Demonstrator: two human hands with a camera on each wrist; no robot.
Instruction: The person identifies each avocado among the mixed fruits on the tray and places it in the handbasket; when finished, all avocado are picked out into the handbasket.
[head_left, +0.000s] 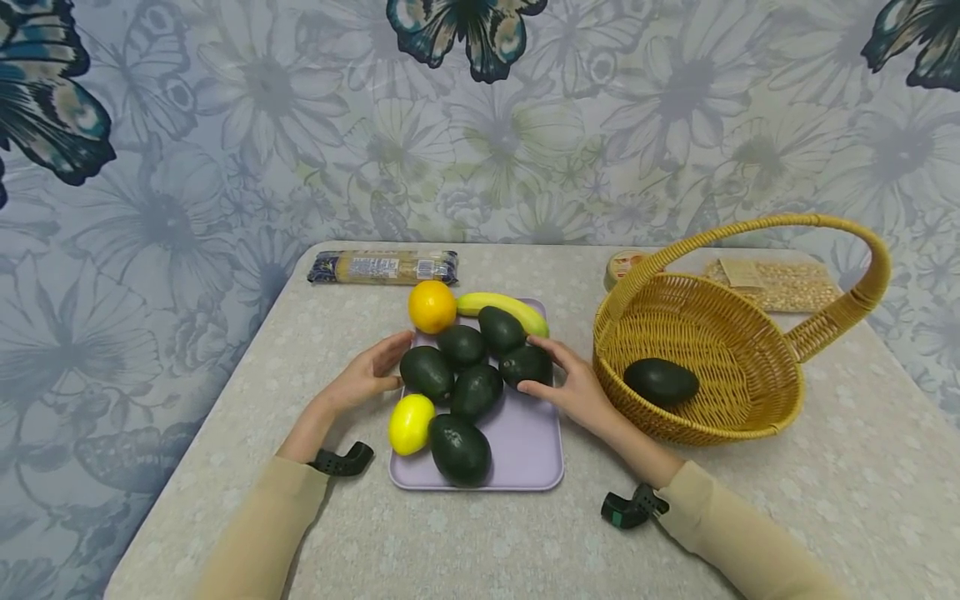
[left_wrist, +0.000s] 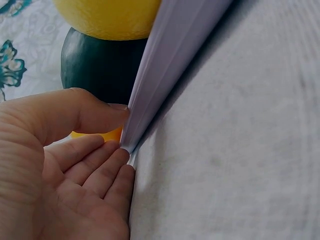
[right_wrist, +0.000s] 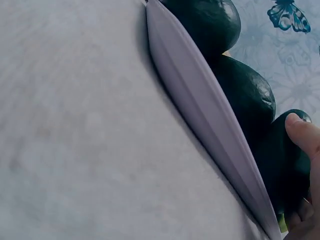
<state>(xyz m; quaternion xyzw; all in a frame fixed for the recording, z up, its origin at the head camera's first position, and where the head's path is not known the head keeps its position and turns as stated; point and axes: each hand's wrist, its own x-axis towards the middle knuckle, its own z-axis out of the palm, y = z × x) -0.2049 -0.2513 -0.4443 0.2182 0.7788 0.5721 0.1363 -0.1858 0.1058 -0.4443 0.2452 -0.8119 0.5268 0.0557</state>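
Note:
A lilac tray lies on the table, holding several dark green avocados, a lemon at its left, an orange and a banana at its far end. My right hand grips the rightmost avocado, thumb on the near side and fingers on the far side. In the right wrist view the thumb presses that avocado. My left hand is at the tray's left rim beside another avocado. Its thumb and relaxed fingers touch or nearly touch the rim.
Right of the tray stands a wicker basket with a tall arched handle; one avocado lies inside. Behind it are a round container and a bag of pale grains. A long pasta-like packet lies at the back left.

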